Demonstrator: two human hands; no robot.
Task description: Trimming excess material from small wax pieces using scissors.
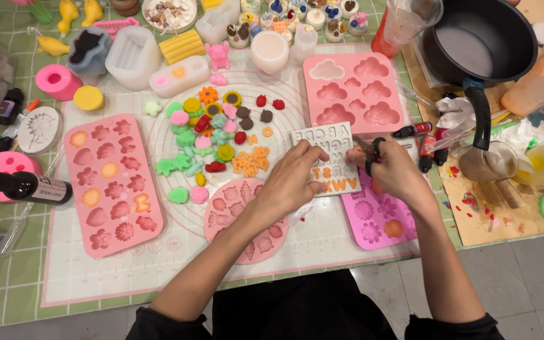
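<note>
A white letter-shaped silicone mould (327, 140) lies at the table's middle right, some of its lower cavities filled with orange. My left hand (296, 176) rests on its left side, fingers pinched over the cavities. My right hand (393, 169) grips small black-handled scissors (371, 153), whose tips point left toward the mould. Left of the mould, several small coloured wax shapes (212, 140) lie scattered on a white mat (96, 277).
A pink rectangular mould (112, 182) sits left, a round pink mould (247, 220) under my left forearm, a pink cloud mould (354, 91) behind, a magenta mould (376, 220) right. A black pan (480, 38), dye bottles (413, 131) and cups crowd the right side.
</note>
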